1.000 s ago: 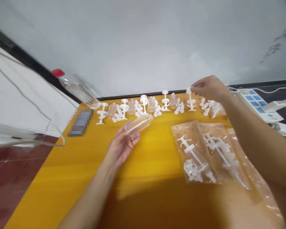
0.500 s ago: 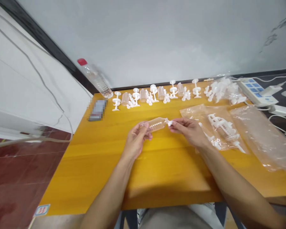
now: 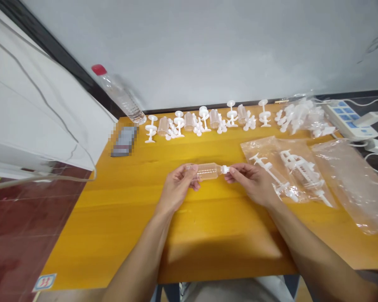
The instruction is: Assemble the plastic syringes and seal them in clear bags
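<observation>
A clear plastic syringe barrel (image 3: 207,171) lies level above the table, its narrow end pointing right. My left hand (image 3: 177,184) is closed around the wide left end, thumb on top. At the narrow end sits a white nozzle cap (image 3: 225,169), pinched between the thumb and fingers of my right hand (image 3: 255,180). Cap and barrel tip meet; whether the cap is screwed tight I cannot tell. Just right of my right hand, a clear bag holds a white plunger (image 3: 267,167) and small white parts. Beside it, another bag holds an assembled syringe (image 3: 304,172).
Along the back edge stand several white plungers (image 3: 150,130), clear cylinders (image 3: 189,121) and small white knobbed pieces (image 3: 249,122). A red-capped water bottle (image 3: 121,96) leans by a blurred phone (image 3: 125,141). On the right are a flat clear bag (image 3: 349,180) and a power strip (image 3: 349,119).
The white cap, held just off the barrel tip before, now meets it. The barrel has turned from slanting up rightward to nearly level. The view has shifted slightly.
</observation>
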Demonstrator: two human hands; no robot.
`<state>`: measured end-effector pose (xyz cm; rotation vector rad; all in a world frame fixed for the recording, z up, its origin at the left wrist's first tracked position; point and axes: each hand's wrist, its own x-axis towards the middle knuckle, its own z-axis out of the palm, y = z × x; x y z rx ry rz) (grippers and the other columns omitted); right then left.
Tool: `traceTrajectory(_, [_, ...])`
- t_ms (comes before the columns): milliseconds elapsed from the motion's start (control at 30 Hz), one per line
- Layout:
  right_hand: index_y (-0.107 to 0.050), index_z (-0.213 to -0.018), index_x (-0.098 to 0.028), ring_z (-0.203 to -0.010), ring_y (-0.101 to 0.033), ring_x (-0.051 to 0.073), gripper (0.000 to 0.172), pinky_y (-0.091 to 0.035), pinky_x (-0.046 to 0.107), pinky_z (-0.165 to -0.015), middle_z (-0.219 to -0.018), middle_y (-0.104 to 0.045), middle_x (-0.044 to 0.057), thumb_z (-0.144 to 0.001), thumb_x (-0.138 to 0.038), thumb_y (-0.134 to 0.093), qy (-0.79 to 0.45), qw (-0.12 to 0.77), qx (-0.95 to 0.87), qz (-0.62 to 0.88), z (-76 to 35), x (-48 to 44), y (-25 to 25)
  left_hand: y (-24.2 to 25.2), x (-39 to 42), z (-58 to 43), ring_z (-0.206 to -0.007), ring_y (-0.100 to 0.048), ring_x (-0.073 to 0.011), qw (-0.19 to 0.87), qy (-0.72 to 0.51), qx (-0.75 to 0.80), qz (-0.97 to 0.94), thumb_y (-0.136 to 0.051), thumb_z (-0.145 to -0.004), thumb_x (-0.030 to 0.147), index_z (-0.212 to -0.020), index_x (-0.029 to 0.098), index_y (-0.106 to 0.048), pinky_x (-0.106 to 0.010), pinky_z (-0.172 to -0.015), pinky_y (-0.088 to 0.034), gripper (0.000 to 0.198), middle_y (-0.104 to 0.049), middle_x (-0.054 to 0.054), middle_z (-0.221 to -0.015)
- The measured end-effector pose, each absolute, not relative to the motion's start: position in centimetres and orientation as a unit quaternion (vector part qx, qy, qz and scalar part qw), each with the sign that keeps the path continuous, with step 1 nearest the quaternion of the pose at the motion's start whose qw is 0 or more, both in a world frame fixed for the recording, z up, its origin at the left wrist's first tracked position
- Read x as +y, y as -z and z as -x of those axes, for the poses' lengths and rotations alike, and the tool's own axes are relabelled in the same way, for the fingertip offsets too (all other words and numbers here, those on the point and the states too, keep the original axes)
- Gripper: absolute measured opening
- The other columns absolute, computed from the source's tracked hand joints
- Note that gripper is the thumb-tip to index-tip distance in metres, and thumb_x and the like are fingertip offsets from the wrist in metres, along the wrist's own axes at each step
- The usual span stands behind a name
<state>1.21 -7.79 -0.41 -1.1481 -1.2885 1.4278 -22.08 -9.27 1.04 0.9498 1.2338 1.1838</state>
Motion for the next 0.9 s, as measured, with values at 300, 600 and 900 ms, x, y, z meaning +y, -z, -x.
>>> traceTrajectory(300, [-0.057,-0.085,-0.024,-0.063,-0.058,0.017,0.028,-0.045,0.032,-0.061,-0.071,-0.063,0.001,-0.106,-0.041,-0.046,-0.290,0.358,-0.762,0.456,-1.4,-8.1,0.4,-1.3,-9.6,22.0,-0.045,-0.058,-0.0083,0.578,-0.471,0.532,-0.401,-0.076,-0.083,0.057,-0.078,0.016,-0.067,-0.019,-0.046,-0.047,0.042,-0.069,0.000,-0.063])
traceTrajectory(600, [-0.053,-0.106,-0.025,-0.086,-0.065,0.020,0.008,-0.049,0.035,-0.072,-0.095,-0.067,0.007,-0.106,-0.024,-0.045,-0.182,0.349,-0.848,0.355,-1.7,-8.0,0.4,-1.8,-9.7,22.2,-0.036,-0.046,-0.0067,0.580,-0.456,0.560,-0.377,-0.074,-0.082,0.059,-0.069,0.017,-0.064,-0.018,-0.035,-0.035,0.045,-0.057,0.003,-0.048])
traceTrajectory(900, [-0.045,-0.080,-0.025,-0.058,-0.048,0.016,0.029,-0.037,0.032,-0.058,-0.067,-0.051,0.000,-0.107,-0.034,-0.039,-0.205,0.361,-0.806,0.422,-2.1,-7.6,0.5,-2.7,-10.4,22.5,-0.077,-0.071,-0.0150,0.553,-0.477,0.486,-0.480,-0.085,-0.078,0.034,-0.101,0.024,-0.077,-0.025,-0.074,-0.059,0.026,-0.076,-0.004,-0.091])
